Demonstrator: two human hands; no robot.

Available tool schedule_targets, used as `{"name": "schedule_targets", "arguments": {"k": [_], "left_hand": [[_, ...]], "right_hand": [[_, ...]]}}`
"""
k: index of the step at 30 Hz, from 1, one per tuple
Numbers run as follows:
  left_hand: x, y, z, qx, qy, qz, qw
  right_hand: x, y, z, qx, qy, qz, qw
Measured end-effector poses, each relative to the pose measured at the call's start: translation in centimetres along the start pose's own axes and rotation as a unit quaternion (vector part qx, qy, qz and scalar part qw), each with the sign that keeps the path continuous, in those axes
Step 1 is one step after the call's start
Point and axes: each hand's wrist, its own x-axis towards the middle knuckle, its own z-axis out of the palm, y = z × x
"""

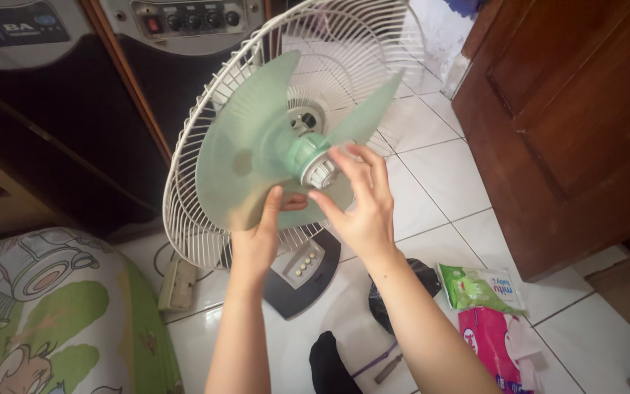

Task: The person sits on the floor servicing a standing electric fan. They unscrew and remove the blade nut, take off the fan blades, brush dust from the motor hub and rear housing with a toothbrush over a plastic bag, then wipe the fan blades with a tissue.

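Note:
A standing fan with a white wire rear guard (205, 131) has its front guard off, so the pale green translucent blade (246, 157) is bare. My left hand (264, 233) grips the lower edge of the blade, thumb on its front. My right hand (359, 201) has its fingertips around the grey cap (321, 172) on the green hub at the blade's centre. The fan's dark base with a row of buttons (302, 268) stands on the white tiled floor below my hands.
Large black speakers (52, 109) stand behind the fan. A brown wooden door (570, 124) is at the right. A green packet (479, 288), a pink packet (494, 346), a screwdriver (384, 365) and dark cloth lie on the floor. A cartoon-print cushion (45, 314) and a power strip (178, 283) lie at left.

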Motion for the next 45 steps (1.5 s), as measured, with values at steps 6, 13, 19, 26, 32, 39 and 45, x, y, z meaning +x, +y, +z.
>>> {"name": "schedule_targets", "arguments": {"k": [6, 13, 19, 26, 32, 39, 45], "left_hand": [[0.6, 0.8, -2.6, -0.04, -0.026, 0.0, 0.999], [0.8, 0.2, -3.5, -0.052, -0.05, -0.003, 0.997], [0.5, -0.3, -3.4, -0.078, -0.05, -0.001, 0.996], [0.2, 0.1, -3.0, -0.07, -0.045, 0.0, 0.997], [0.0, 0.0, -2.9, -0.067, -0.044, 0.004, 0.997], [-0.2, -0.6, -2.7, -0.079, -0.038, 0.001, 0.996], [-0.1, -0.9, -2.9, -0.084, -0.036, -0.003, 0.996]], "right_hand": [[-0.6, -1.1, 1.3, -0.059, 0.016, -0.03, 0.998], [-1.1, -1.7, 1.9, -0.018, 0.034, -0.05, 0.998], [-0.4, -2.0, 2.2, -0.048, 0.012, 0.105, 0.993], [-0.5, -2.7, 1.3, -0.051, 0.046, -0.067, 0.995], [-0.6, -1.3, 1.3, -0.069, -0.087, 0.235, 0.966], [-1.8, -1.6, 2.0, -0.068, 0.037, -0.087, 0.993], [-1.4, -1.4, 2.1, -0.028, 0.048, -0.037, 0.998]]}}
